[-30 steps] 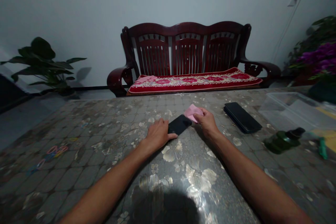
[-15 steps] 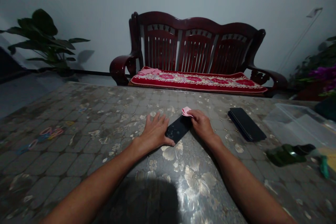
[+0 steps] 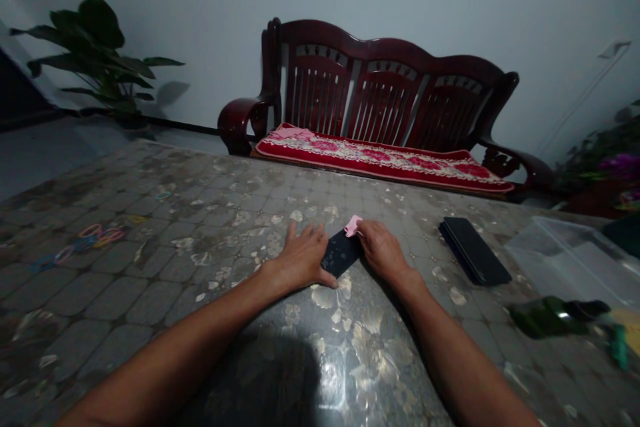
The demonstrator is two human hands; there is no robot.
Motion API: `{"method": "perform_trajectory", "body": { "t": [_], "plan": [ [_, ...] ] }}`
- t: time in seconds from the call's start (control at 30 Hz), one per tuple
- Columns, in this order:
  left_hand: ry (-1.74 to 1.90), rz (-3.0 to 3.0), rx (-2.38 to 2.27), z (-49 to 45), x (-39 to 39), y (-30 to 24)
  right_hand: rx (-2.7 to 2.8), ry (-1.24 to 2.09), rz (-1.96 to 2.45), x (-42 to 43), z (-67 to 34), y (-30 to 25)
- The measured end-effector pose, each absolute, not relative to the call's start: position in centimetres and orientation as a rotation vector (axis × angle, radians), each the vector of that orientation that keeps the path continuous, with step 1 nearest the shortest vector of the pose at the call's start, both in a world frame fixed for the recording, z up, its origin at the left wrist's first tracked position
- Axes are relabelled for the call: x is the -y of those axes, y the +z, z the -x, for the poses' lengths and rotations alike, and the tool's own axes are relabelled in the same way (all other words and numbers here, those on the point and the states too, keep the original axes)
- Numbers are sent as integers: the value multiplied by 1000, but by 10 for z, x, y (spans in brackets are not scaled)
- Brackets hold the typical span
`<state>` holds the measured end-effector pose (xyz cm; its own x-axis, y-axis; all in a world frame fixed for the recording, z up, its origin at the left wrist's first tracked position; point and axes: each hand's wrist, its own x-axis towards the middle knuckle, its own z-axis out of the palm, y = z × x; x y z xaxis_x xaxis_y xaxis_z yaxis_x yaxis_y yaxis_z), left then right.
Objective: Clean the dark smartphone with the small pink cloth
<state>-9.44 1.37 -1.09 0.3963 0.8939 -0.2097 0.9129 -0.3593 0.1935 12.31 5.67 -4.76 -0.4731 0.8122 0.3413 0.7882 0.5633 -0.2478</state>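
Observation:
A black phone (image 3: pixel 342 254) lies flat on the patterned tabletop (image 3: pixel 210 320), with pale spots like droplets or smudges on its face. My left hand (image 3: pixel 303 257) rests at its left end, fingers spread and thumb along the near edge. In my right hand (image 3: pixel 383 247) a folded pink cloth (image 3: pixel 353 226) is pinched between thumb and fingers. That cloth touches the phone's far right end, and the right hand covers part of that end.
To the right lie a stack of dark phones (image 3: pixel 474 250), a green bottle (image 3: pixel 555 315) with a black top and a clear plastic box (image 3: pixel 575 253). Colourful rubber bands (image 3: pixel 95 238) are scattered at left. A wooden bench (image 3: pixel 380 93) stands behind the table.
The pink cloth and my right hand have shifted slightly left along the phone. My left hand stays at the phone's left end. The whole view has tilted a little.

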Motion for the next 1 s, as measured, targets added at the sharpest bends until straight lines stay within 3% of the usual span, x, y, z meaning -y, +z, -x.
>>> {"method": "perform_trajectory", "body": {
  "t": [0.7,1.0],
  "plan": [
    [-41,-2329,-1594,94,-13,-12,2384,184,1225,-50,-112,-38],
    [-44,-2330,-1599,96,-16,-16,2403,83,1266,-55,-115,-38]
  ]
}}
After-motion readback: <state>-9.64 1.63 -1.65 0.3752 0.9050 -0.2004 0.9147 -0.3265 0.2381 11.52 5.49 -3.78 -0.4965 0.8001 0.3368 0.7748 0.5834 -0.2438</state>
